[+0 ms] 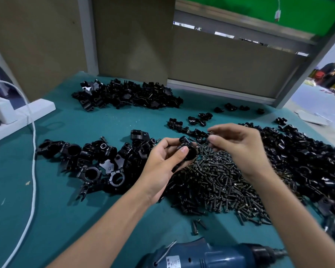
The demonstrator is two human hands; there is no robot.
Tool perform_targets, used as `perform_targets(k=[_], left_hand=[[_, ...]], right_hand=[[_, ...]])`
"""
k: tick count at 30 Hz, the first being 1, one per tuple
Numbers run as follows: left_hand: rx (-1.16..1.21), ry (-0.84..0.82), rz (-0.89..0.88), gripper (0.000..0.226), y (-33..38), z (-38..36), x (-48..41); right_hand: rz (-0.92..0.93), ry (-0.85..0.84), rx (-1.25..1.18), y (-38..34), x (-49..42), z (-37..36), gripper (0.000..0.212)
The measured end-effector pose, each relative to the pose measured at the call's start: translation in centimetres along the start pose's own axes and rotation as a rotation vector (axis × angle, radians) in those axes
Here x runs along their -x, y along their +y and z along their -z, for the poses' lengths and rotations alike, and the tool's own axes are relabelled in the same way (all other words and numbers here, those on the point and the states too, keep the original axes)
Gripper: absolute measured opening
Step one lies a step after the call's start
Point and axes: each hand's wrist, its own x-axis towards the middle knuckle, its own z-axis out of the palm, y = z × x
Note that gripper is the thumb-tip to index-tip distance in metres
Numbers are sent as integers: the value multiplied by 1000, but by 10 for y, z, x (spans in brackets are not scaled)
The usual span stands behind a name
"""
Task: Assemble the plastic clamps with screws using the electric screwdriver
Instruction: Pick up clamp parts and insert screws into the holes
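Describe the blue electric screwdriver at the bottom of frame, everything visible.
The electric screwdriver lies on its side on the teal mat at the bottom edge, which crops its lower body. The housing is blue, plastic by the look, with small holes and a white label whose print is unreadable. A bent metal wire clip sticks up near its left end. Its black nose points right and vanishes behind the right forearm. Nothing grips it; whether the forearm touches it is unclear.
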Motion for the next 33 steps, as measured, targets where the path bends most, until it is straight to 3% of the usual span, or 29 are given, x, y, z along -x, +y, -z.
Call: perform_targets(k=[4, 8, 14, 18, 21, 24, 28, 33], left_hand=[[-142, 35, -106, 29, 0, 0, 1], [-277, 101, -180, 19, 0, 3, 0], [-405, 134, -202, 18, -1, 5, 0], [-167, 102, -119, 24, 3, 2, -1], [114, 31, -52, 41, 8, -1, 0], [184, 6, -8, 43, 12, -3, 1], [231, 5, 35, 43, 16, -3, 3], [311, 26, 73, 41, 17, -3, 5]], right_hand=[[30, 115, -70, 3, 6, -36, 12], [149, 206, 57, 3, 6, -49, 10], [232, 166, 217, -1, 9, -53, 13], [224, 103, 243, -4, 7, -46, 23], [212, 232, 103, -4, 5, -40, 28], [236, 306, 2, -3, 4, -41, 17], [299, 259, 127, 2, 5, -48, 11], [254, 238, 62, 6, 7, -47, 9]])
